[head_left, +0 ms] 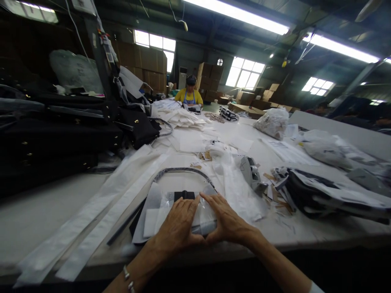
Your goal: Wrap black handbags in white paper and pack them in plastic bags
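A dark handbag (139, 217) lies in front of me at the table's near edge, mostly hidden under white sheets (149, 226) and clear plastic film. Its wrapped handle (180, 170) arches away from me, and a black strap tab (184, 195) shows beneath the film. My left hand (180, 217) rests on the covered bag, fingers stretched forward and thumb out to the side. My right hand (224, 219) lies on the right part of the plastic, likewise outstretched. Thumbs and index fingertips of the two hands come close together. What is under the palms is hidden.
Long white plastic strips (113, 211) run along the left. Black bags (61, 134) are piled beyond them. At right lie a wrapped dark bag (320, 193), cardboard scraps (282, 203) and a tape dispenser (252, 173). A person (190, 95) sits across the table behind white sheets (183, 116).
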Tool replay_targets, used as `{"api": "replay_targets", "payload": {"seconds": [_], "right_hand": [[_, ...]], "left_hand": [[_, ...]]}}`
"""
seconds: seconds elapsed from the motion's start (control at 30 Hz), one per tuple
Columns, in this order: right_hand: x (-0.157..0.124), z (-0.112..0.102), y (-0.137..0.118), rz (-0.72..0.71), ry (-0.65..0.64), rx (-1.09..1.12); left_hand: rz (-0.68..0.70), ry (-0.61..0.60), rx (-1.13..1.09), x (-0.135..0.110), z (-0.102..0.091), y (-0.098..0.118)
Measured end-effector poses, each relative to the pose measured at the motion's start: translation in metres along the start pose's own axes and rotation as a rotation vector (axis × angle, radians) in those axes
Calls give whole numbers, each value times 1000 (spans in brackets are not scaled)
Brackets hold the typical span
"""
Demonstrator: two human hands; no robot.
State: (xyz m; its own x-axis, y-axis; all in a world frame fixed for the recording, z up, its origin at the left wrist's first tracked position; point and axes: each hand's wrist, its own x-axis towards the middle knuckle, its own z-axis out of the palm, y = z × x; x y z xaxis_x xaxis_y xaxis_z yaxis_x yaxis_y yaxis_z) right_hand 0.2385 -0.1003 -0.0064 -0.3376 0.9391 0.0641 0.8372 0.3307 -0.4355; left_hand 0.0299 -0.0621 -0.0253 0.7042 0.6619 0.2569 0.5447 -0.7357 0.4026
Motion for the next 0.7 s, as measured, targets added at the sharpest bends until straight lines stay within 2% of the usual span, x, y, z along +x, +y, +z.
{"api": "replay_targets", "payload": {"seconds": [0.27,0.5,0.7], "right_hand": [[-7,17,7,-107,188,-86],[-17,19,2,-264,202,-190],[-31,21,2,-67,185,-312]], "left_hand": [[66,-20,-35,-3,-3,2],[119,-46,-19,-7,-3,5],[190,-69,176,-23,-6,-3]]}}
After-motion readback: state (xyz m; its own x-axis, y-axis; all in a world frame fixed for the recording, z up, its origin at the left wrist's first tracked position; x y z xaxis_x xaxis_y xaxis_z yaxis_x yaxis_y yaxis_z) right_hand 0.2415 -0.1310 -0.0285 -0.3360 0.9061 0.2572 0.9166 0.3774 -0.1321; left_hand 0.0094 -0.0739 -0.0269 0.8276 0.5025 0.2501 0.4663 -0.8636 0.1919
